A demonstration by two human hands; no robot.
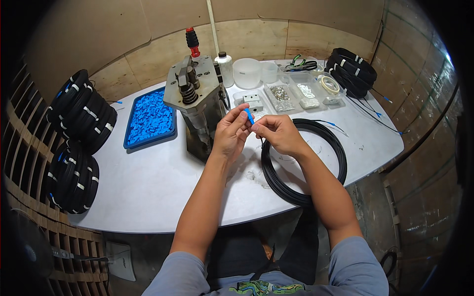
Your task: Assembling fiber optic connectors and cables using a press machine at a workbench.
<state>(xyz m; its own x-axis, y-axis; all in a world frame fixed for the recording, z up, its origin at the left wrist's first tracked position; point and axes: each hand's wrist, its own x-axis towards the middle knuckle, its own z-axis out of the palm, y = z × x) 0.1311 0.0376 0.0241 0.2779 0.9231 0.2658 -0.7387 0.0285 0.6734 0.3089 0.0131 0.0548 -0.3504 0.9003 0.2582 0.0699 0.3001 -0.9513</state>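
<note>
Hands meet above the white table [148, 192], just in front of the metal press [195, 106]. The left hand [229, 133] pinches a small blue connector [250, 117] between thumb and fingertips, and the right hand [277, 133] closes on the thin black cable end that runs into it; both sets of fingers are shut around these pieces. The cable leads down to a loose black coil [303, 160] lying on the table under the right wrist.

As a judgement, the work on this coil is at an early-to-middle point: the connector is at the cable end but not in the press. Finished-looking bundles, tied with white bands, are stacked at the left [81, 111] and at the far right [353, 69]. A blue tray [129, 133] remains well filled with blue connectors, so many pieces are left.

Behind the press stand a white bottle with a dark cap [225, 66], a frosted round tub [247, 73] and a smaller clear cup [269, 71]. Clear rectangular boxes [281, 96] with small metal parts sit right of them, one with a roll of tape [329, 84]. No labels or signs can be made out.
</note>
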